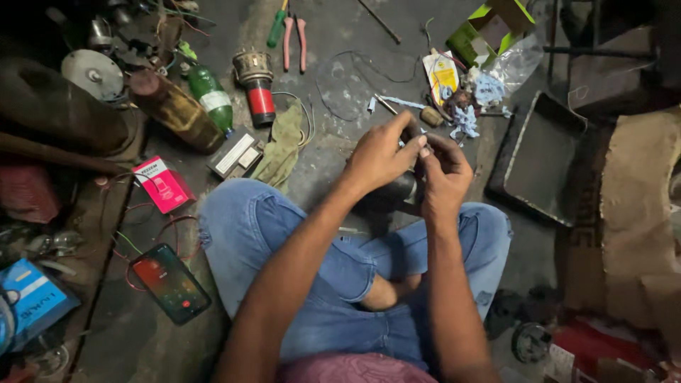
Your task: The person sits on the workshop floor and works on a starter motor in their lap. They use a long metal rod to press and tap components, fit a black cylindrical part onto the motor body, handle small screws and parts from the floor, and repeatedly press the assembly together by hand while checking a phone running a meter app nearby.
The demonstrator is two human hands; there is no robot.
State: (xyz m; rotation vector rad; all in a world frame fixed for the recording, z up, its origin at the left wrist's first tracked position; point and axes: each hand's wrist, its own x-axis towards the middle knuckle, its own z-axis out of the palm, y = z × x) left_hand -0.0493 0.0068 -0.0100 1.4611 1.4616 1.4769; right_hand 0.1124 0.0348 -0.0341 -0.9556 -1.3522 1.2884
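Both hands meet over the lap, left hand [379,157] and right hand [443,177] each with a closed grip pinching a small dark part [413,136], seemingly mid-job, while pliers [294,41], screwdriver [277,27] and motor core [257,86] lie unused on the floor [340,78].

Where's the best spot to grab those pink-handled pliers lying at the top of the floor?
Take the pliers by the two pink handles, coming straight down from above. They lie flat with the handles side by side pointing toward the person, jaws away, beside the green screwdriver.
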